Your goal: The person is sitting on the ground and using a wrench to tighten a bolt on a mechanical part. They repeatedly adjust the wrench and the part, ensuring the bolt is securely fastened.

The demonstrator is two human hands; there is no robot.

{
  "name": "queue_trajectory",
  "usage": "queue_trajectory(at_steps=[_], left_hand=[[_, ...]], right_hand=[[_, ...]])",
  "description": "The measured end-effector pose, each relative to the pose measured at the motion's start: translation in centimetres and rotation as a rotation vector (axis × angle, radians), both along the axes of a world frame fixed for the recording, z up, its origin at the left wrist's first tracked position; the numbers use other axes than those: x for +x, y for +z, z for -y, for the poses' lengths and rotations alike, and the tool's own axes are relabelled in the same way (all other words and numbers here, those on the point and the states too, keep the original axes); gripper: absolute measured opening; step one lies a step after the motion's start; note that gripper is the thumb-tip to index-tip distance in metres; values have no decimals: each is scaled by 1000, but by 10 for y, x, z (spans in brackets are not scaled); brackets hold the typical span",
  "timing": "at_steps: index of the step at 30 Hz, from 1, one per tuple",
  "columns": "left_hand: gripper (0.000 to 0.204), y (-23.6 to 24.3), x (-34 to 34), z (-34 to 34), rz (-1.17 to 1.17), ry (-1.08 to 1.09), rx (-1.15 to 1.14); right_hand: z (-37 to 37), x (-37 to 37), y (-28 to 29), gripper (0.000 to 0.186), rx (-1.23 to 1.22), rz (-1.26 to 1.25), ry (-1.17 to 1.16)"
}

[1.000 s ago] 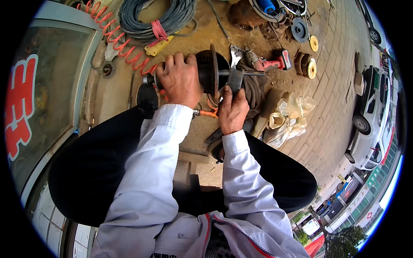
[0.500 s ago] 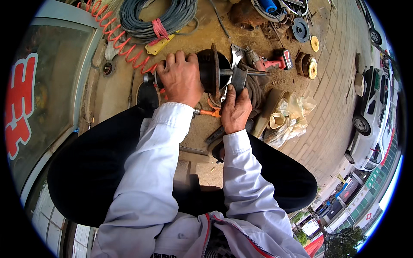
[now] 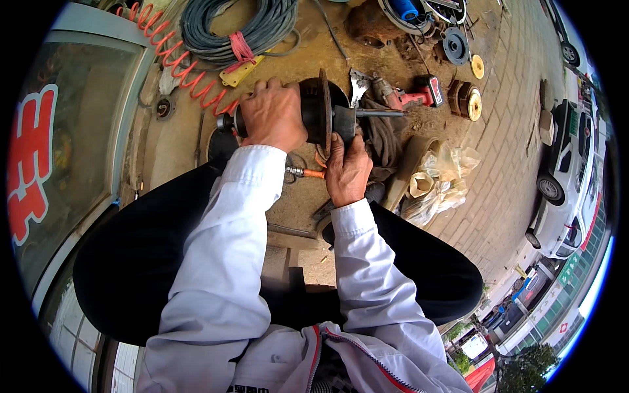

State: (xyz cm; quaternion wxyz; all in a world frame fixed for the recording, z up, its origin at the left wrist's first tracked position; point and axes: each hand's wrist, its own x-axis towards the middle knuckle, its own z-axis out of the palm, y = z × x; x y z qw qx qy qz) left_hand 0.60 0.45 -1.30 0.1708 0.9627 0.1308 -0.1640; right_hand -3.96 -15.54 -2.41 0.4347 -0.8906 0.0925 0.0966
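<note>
My left hand (image 3: pixel 274 116) is wrapped over the body of a dark cylindrical machine part, which lies sideways above my lap. A rusty-edged round flange (image 3: pixel 325 108) rises from that part just right of my fingers. From its right end sticks a metal shaft (image 3: pixel 382 112). My right hand (image 3: pixel 348 169) grips a dark thick collar-like piece (image 3: pixel 344 122) from below, thumb and fingers on it. This piece sits around the shaft, close up against the flange; whether they touch cannot be made out. Below the part, an orange hose fitting (image 3: pixel 313 174) lies on the ground.
A red cordless power tool (image 3: pixel 413 99) and a brass-coloured motor piece (image 3: pixel 462 99) lie beyond my right hand. Crumpled plastic wrapping (image 3: pixel 445 177) is to the right. Coiled cable (image 3: pixel 278 29) and a red spiral hose (image 3: pixel 173 57) lie far left, near a glass door (image 3: pixel 85 118).
The dark collar-like piece has moved left along the shaft to the flange with my right hand, and looks turned. My left hand keeps its grip, shifting slightly.
</note>
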Motion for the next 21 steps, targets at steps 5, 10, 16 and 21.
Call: queue_trajectory(at_steps=[5, 10, 16, 21], left_hand=[[71, -14, -38, 18, 411, 82, 88], [71, -20, -31, 17, 338, 50, 131], [61, -18, -24, 14, 286, 63, 119], [43, -15, -19, 15, 266, 52, 105]], right_hand=[[-1, -1, -3, 30, -4, 59, 0], [14, 9, 4, 28, 9, 56, -78], [11, 2, -8, 29, -113, 87, -23], [19, 6, -10, 29, -22, 97, -42]])
